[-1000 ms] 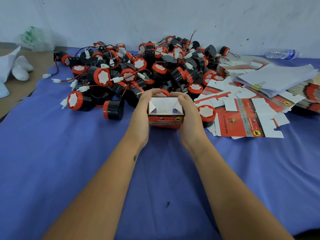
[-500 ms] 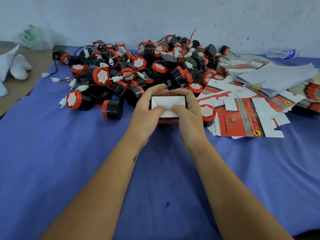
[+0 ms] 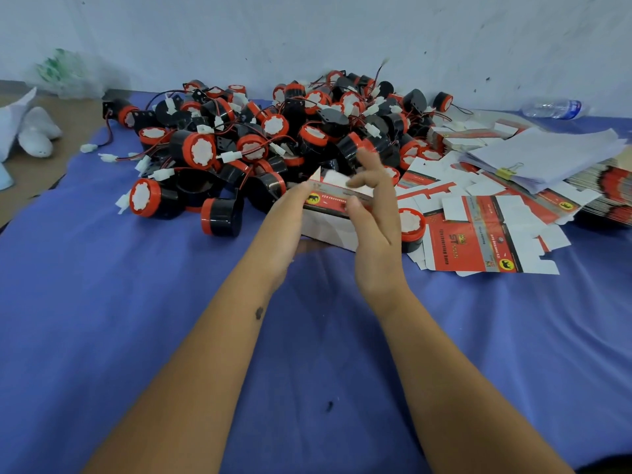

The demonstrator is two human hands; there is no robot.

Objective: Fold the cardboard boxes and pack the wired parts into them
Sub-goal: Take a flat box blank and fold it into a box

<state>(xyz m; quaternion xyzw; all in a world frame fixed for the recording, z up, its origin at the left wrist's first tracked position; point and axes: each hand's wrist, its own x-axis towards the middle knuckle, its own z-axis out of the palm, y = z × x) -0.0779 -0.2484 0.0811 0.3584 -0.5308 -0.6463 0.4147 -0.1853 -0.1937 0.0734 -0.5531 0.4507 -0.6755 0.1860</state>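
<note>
Red-and-white cardboard box [image 3: 330, 213] sat between both hands above the blue desk [image 3: 136, 302], before the wired parts [image 3: 260, 145]. Left hand [image 3: 285, 224] cradled it; right hand [image 3: 374, 213] pinched its top edge.

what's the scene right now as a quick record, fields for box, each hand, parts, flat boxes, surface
box: small red and white cardboard box, held above the cloth between both hands
left hand: left hand grips the box's left end
right hand: right hand holds the right end, thumb on its front, fingers loosely raised and blurred
parts: heap of black and red wired parts behind the box
flat boxes: unfolded box blanks to the right
surface: blue cloth
part in box: cannot tell
</note>
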